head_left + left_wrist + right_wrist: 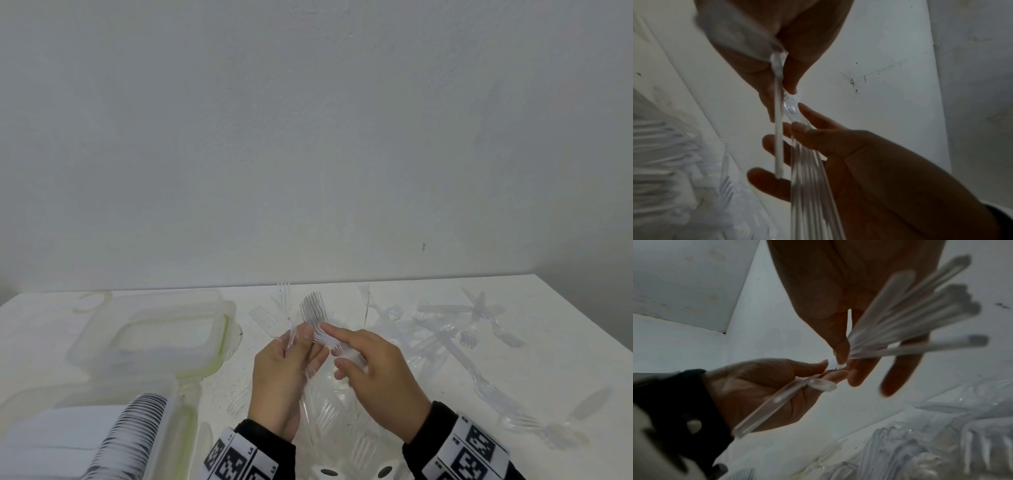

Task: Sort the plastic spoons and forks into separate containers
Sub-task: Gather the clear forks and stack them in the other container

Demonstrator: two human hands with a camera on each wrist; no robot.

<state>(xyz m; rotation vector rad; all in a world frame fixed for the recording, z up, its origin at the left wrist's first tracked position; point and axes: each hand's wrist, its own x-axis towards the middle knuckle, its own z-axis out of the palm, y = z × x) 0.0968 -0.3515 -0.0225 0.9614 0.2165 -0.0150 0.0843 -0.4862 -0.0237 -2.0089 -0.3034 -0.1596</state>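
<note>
While the left hand (286, 373) grips several clear forks (313, 317), the right hand (373, 373) pinches one.

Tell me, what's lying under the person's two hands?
More clear forks lie below the left hand and right hand, apparently in a clear container; the hands hide some.

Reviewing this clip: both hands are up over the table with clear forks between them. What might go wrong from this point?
Two risks, both judgement calls.
1. The left hand grips a fanned bundle of forks whose handles splay apart in the right wrist view; one might slip out as the right hand works at the bundle.
2. The loose cutlery on the table is transparent and overlapping, so a spoon might be mistaken for a fork.
</note>
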